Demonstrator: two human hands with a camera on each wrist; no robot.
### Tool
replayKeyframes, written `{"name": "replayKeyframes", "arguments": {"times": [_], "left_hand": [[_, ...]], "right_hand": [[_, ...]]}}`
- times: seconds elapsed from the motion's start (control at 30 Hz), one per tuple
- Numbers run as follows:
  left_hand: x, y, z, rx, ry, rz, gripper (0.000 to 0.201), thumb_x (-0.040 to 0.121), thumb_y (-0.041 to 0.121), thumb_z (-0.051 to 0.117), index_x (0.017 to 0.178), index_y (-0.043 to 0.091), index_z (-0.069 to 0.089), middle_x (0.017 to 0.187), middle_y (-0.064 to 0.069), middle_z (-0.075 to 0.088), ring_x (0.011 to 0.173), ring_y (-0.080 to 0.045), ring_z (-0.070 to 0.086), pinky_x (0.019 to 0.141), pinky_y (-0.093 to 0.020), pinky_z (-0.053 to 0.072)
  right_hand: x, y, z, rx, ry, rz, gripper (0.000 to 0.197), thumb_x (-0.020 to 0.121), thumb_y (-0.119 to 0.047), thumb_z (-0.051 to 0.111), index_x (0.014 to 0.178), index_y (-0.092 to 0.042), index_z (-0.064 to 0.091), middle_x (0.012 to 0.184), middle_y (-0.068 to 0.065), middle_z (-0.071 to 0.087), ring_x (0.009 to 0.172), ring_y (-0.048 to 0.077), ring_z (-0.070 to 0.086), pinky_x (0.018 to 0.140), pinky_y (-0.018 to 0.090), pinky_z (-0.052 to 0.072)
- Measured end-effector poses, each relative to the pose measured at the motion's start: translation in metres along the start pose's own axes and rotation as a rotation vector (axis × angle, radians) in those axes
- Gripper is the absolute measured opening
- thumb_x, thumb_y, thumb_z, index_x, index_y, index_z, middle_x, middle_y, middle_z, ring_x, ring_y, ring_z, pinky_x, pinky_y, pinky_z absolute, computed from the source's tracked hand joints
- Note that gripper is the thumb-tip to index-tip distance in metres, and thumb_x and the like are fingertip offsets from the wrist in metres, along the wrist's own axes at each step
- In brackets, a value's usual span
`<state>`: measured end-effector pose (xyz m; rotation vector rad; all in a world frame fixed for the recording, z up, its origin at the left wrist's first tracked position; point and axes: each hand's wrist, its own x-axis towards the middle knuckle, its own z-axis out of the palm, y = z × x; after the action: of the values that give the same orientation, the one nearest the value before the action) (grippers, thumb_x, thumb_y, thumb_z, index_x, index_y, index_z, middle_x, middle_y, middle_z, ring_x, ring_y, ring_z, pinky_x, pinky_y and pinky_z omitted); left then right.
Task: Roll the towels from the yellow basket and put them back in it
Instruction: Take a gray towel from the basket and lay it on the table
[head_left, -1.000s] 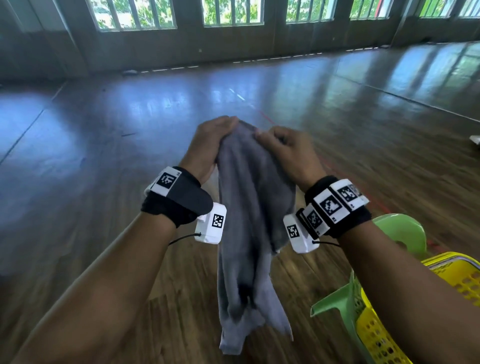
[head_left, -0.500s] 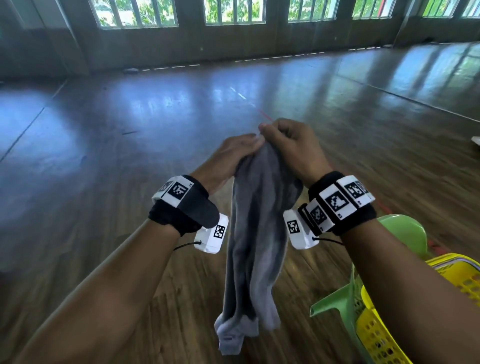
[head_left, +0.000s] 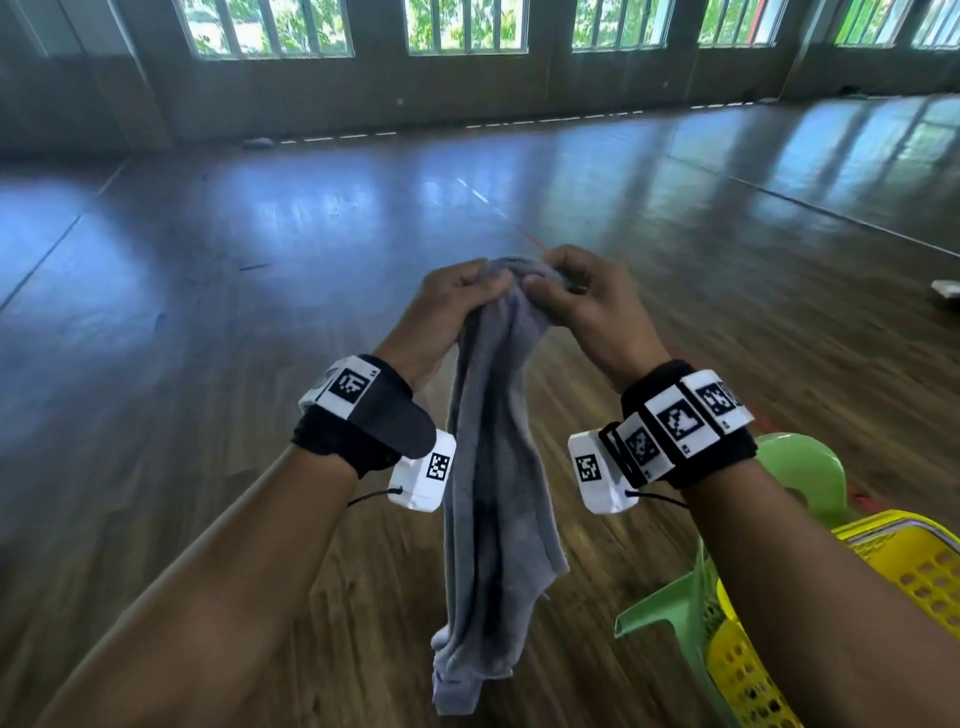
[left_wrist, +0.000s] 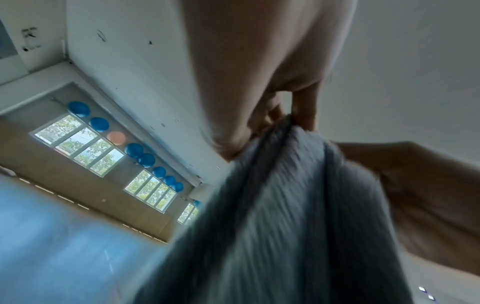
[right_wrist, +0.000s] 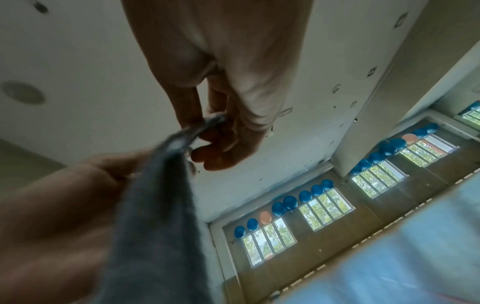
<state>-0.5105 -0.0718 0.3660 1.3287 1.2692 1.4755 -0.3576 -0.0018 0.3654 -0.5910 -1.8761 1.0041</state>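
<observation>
A grey towel hangs bunched and lengthwise in mid-air in front of me. My left hand and right hand both pinch its top end, close together, with the fingers curled over the cloth. The towel fills the lower half of the left wrist view, pinched under my left hand. In the right wrist view my right hand pinches a corner of the towel. The yellow basket stands at the lower right, partly hidden by my right forearm.
The basket rests on a green plastic chair at the lower right. A wide wooden floor stretches ahead to a windowed wall. A small white object lies on the floor at the far right.
Both hands came together at the towel's top end and dropped slightly. The towel has gone from a wide hanging sheet to a narrower bunched strip.
</observation>
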Motion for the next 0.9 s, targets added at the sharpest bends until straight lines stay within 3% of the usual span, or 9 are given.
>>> {"name": "replayKeyframes", "arguments": {"times": [0.1,0.17,0.2,0.27,0.37,0.5,0.67,0.83,0.9], "left_hand": [[-0.006,-0.003,0.011,0.166,-0.144,-0.054,0.032,0.095,0.023,0.056,0.102,-0.009,0.06,0.092,-0.011,0.061,0.088,-0.019,0.06,0.078,-0.033,0.046],[-0.003,-0.001,0.011,0.163,-0.063,-0.01,0.028,0.094,0.019,0.057,0.1,-0.007,0.064,0.091,-0.011,0.063,0.084,-0.019,0.061,0.076,-0.034,0.047],[0.0,-0.001,0.01,0.117,0.015,0.02,0.027,0.093,0.02,0.058,0.099,-0.005,0.065,0.09,-0.011,0.063,0.083,-0.02,0.06,0.075,-0.035,0.045],[0.0,0.002,0.009,0.059,0.121,0.058,0.028,0.091,0.022,0.058,0.096,-0.005,0.064,0.085,-0.011,0.059,0.079,-0.019,0.056,0.071,-0.035,0.042],[-0.001,0.0,0.014,0.164,0.058,0.083,0.034,0.091,0.026,0.058,0.097,-0.007,0.062,0.087,-0.009,0.058,0.082,-0.015,0.056,0.072,-0.031,0.043],[0.0,0.004,0.019,0.15,0.07,0.098,0.017,0.097,0.019,0.053,0.103,0.012,0.068,0.093,-0.001,0.066,0.085,-0.009,0.063,0.075,-0.022,0.048],[0.002,0.0,0.017,0.248,0.127,0.127,0.027,0.096,0.024,0.054,0.094,0.002,0.069,0.083,-0.004,0.062,0.078,-0.011,0.057,0.07,-0.028,0.044],[0.005,0.002,0.015,0.3,0.181,0.216,0.028,0.093,0.025,0.057,0.087,-0.001,0.062,0.079,-0.012,0.059,0.075,-0.009,0.054,0.067,-0.027,0.042],[0.008,0.007,0.014,0.321,0.175,0.198,0.026,0.095,0.024,0.055,0.089,0.001,0.065,0.077,-0.003,0.06,0.073,-0.006,0.055,0.065,-0.024,0.043]], "right_hand": [[0.004,-0.012,-0.005,0.066,0.084,-0.042,0.02,0.083,-0.008,0.068,0.103,-0.012,0.063,0.074,-0.001,0.063,0.069,0.01,0.058,0.069,0.023,0.046],[0.002,-0.011,-0.004,0.138,0.079,0.015,0.029,0.083,-0.009,0.069,0.111,-0.014,0.06,0.071,0.012,0.061,0.069,0.017,0.058,0.066,0.027,0.048],[-0.002,-0.008,-0.002,0.175,0.065,0.074,0.026,0.084,-0.01,0.069,0.109,-0.015,0.06,0.074,0.016,0.06,0.07,0.019,0.059,0.065,0.031,0.049],[-0.009,-0.002,0.004,0.231,0.037,0.183,0.01,0.087,-0.008,0.067,0.093,-0.013,0.062,0.076,0.01,0.061,0.071,0.016,0.061,0.064,0.031,0.05],[-0.006,-0.002,0.003,0.208,0.069,0.155,0.01,0.09,-0.009,0.064,0.083,-0.015,0.063,0.079,0.006,0.063,0.073,0.013,0.06,0.066,0.03,0.05],[0.0,-0.002,0.004,0.127,0.046,0.107,0.009,0.091,-0.02,0.063,0.083,-0.019,0.066,0.079,0.0,0.064,0.075,0.012,0.058,0.069,0.032,0.046],[-0.007,0.006,0.009,0.143,0.066,0.141,0.01,0.089,-0.016,0.066,0.08,-0.014,0.066,0.066,-0.008,0.064,0.062,0.004,0.056,0.06,0.021,0.042],[0.003,0.001,0.003,0.06,0.073,0.072,0.006,0.082,-0.021,0.07,0.077,-0.02,0.067,0.075,0.008,0.068,0.072,0.011,0.06,0.07,0.03,0.047],[0.005,0.0,0.004,0.042,0.074,0.064,0.006,0.08,-0.025,0.07,0.078,-0.02,0.067,0.077,0.018,0.069,0.073,0.014,0.061,0.071,0.035,0.047]]}}
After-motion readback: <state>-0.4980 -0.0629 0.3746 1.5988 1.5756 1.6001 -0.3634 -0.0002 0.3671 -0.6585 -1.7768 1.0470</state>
